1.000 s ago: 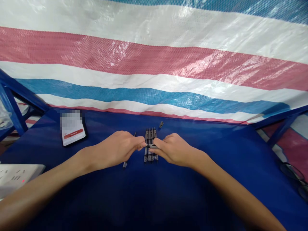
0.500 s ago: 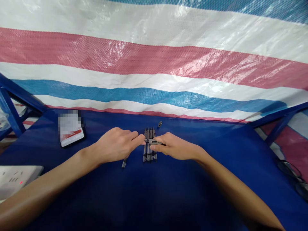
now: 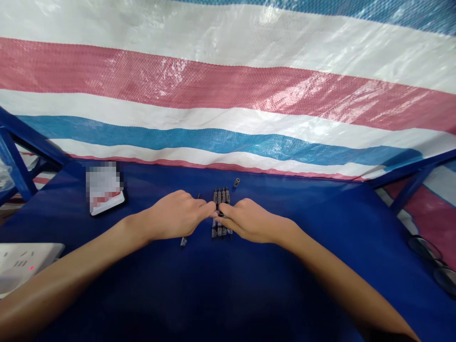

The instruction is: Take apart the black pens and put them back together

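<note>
Several dark grey pen-like parts [image 3: 221, 213] lie side by side on the blue cloth, and my hands partly cover them. My left hand [image 3: 176, 216] and my right hand [image 3: 249, 220] meet above this row, fingertips almost touching. A small dark piece [image 3: 221, 214] shows between them, pinched in my right hand, with my left fingertips against it. Its shape is mostly hidden. A thin dark rod [image 3: 183, 242] runs under my left hand, with its ends showing on either side. Beyond the row stands a short grey cylinder [image 3: 236, 182].
The blue-covered table [image 3: 302, 228] holds a phone [image 3: 105, 189] with a blurred screen at the left and a white power strip [image 3: 24, 263] at the near left. Eyeglasses [image 3: 427, 262] lie at the right edge. A striped tarpaulin [image 3: 228, 85] hangs behind.
My hands have drawn closer together over the row. The grey piece that showed plainly in my right hand is now mostly hidden between my fingers.
</note>
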The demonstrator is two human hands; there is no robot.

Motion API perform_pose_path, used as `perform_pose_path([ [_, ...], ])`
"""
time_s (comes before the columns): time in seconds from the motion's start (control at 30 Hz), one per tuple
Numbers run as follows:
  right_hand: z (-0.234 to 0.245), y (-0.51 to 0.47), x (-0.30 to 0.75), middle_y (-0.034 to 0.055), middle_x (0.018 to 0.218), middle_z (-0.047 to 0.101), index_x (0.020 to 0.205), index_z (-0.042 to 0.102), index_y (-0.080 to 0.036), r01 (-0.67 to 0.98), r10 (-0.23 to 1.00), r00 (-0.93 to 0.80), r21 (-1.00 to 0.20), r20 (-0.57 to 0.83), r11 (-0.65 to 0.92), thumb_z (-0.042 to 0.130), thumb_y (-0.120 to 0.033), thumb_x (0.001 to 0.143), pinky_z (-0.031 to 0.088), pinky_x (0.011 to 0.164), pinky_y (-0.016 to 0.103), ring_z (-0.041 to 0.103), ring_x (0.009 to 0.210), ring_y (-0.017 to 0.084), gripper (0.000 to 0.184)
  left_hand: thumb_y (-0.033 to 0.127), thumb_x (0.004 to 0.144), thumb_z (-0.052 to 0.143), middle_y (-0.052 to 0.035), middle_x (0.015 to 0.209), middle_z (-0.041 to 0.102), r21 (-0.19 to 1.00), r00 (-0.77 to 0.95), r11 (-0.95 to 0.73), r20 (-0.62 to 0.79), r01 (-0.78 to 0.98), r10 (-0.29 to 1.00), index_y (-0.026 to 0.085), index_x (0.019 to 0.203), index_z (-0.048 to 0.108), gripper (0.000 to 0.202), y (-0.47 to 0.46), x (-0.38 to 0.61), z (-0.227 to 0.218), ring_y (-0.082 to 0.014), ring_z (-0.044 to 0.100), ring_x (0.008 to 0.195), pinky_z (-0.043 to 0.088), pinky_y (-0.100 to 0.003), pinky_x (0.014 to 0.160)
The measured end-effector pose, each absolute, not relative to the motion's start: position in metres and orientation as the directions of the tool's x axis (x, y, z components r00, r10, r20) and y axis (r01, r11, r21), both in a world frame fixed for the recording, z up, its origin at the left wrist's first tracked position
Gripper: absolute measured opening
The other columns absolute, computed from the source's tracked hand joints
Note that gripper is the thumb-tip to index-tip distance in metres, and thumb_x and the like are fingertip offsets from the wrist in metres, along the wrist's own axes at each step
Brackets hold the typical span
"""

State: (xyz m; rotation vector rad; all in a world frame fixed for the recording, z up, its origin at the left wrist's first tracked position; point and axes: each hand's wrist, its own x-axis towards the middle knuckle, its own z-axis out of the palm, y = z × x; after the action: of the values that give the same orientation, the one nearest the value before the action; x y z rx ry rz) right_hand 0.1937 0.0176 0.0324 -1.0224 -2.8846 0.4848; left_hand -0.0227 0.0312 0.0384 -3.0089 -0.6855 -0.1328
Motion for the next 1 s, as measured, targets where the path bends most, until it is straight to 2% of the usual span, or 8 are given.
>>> perform_pose_path([
  [0.2, 0.05, 0.021, 0.197, -0.0043, 0.064, 0.046, 0.083, 0.05, -0.016, 0.511, 0.562, -0.817, -0.614, -0.129, 0.602, 0.034, -0.037, 0.1, 0.029, 0.054, 0.024, 0.04, 0.051, 0.008, 0.031, 0.021, 0.098, 0.032, 0.0028, 0.057, 0.055, -0.178, 0.913, -0.909, 0.236, 0.377, 0.333, 0.017, 0.076, 0.049, 0.028, 0.033, -0.024, 0.039, -0.0086, 0.045, 0.046, 0.017, -0.028, 0.043],
  [0.33, 0.049, 0.024, 0.202, -0.0057, 0.059, 0.048, 0.079, 0.049, -0.017, 0.481, 0.534, -0.812, -0.786, -0.234, 0.388, 0.035, -0.043, 0.099, 0.037, 0.053, 0.022, 0.047, 0.049, 0.007, 0.036, 0.023, 0.098, 0.032, 0.0024, 0.057, 0.052, -0.207, 0.907, -0.906, 0.295, 0.369, 0.302, 0.017, 0.076, 0.053, 0.031, 0.033, -0.025, 0.041, -0.0089, 0.042, 0.047, 0.019, -0.028, 0.042],
  [0.43, 0.045, 0.027, 0.207, -0.0058, 0.055, 0.048, 0.068, 0.045, -0.017, 0.386, 0.49, -0.843, -0.884, -0.221, 0.266, 0.035, -0.044, 0.098, 0.042, 0.057, 0.022, 0.05, 0.05, 0.007, 0.042, 0.026, 0.099, 0.032, 0.002, 0.059, 0.052, -0.221, 0.903, -0.902, 0.31, 0.372, 0.296, 0.017, 0.077, 0.055, 0.033, 0.034, -0.026, 0.042, -0.0088, 0.041, 0.048, 0.023, -0.028, 0.043],
  [0.53, 0.043, 0.03, 0.21, -0.0065, 0.052, 0.043, 0.062, 0.042, -0.017, 0.33, 0.47, -0.861, -0.918, -0.197, 0.221, 0.036, -0.045, 0.098, 0.042, 0.057, 0.021, 0.048, 0.049, 0.006, 0.046, 0.026, 0.099, 0.033, 0.0021, 0.059, 0.051, -0.238, 0.902, -0.898, 0.323, 0.369, 0.285, 0.017, 0.078, 0.055, 0.033, 0.035, -0.026, 0.043, -0.0089, 0.041, 0.049, 0.023, -0.028, 0.044],
  [0.63, 0.048, 0.031, 0.211, -0.0056, 0.054, 0.046, 0.064, 0.043, -0.017, 0.393, 0.491, -0.843, -0.875, -0.22, 0.282, 0.035, -0.046, 0.098, 0.041, 0.058, 0.022, 0.049, 0.051, 0.007, 0.046, 0.027, 0.099, 0.033, 0.0022, 0.059, 0.052, -0.232, 0.9, -0.898, 0.324, 0.375, 0.292, 0.016, 0.08, 0.055, 0.032, 0.036, -0.026, 0.044, -0.009, 0.042, 0.05, 0.022, -0.027, 0.044],
  [0.73, 0.056, 0.031, 0.211, -0.0051, 0.057, 0.048, 0.071, 0.045, -0.017, 0.505, 0.56, -0.798, -0.753, -0.222, 0.421, 0.034, -0.045, 0.099, 0.036, 0.056, 0.023, 0.047, 0.051, 0.008, 0.041, 0.027, 0.1, 0.03, 0.0025, 0.058, 0.052, -0.15, 0.884, -0.901, 0.311, 0.408, 0.349, 0.016, 0.08, 0.055, 0.034, 0.037, -0.027, 0.044, -0.0086, 0.042, 0.048, 0.02, -0.026, 0.044],
  [0.87, 0.065, 0.027, 0.211, -0.0051, 0.058, 0.044, 0.077, 0.048, -0.018, 0.594, 0.607, -0.772, -0.552, -0.187, 0.585, 0.03, -0.041, 0.101, 0.027, 0.053, 0.025, 0.039, 0.049, 0.009, 0.037, 0.03, 0.1, 0.027, 0.0033, 0.058, 0.051, 0.079, 0.853, -0.878, 0.212, 0.472, 0.477, 0.016, 0.076, 0.052, 0.037, 0.039, -0.027, 0.047, -0.0075, 0.037, 0.045, 0.02, -0.024, 0.045],
  [1.0, 0.065, 0.024, 0.208, -0.004, 0.056, 0.045, 0.08, 0.05, -0.017, 0.673, 0.667, -0.729, -0.333, -0.153, 0.66, 0.034, -0.038, 0.1, 0.019, 0.051, 0.028, 0.031, 0.046, 0.009, 0.033, 0.032, 0.1, 0.028, 0.0049, 0.053, 0.045, 0.295, 0.807, -0.784, 0.062, 0.547, 0.587, 0.017, 0.073, 0.048, 0.037, 0.04, -0.024, 0.05, -0.0072, 0.036, 0.044, 0.022, -0.023, 0.047],
])
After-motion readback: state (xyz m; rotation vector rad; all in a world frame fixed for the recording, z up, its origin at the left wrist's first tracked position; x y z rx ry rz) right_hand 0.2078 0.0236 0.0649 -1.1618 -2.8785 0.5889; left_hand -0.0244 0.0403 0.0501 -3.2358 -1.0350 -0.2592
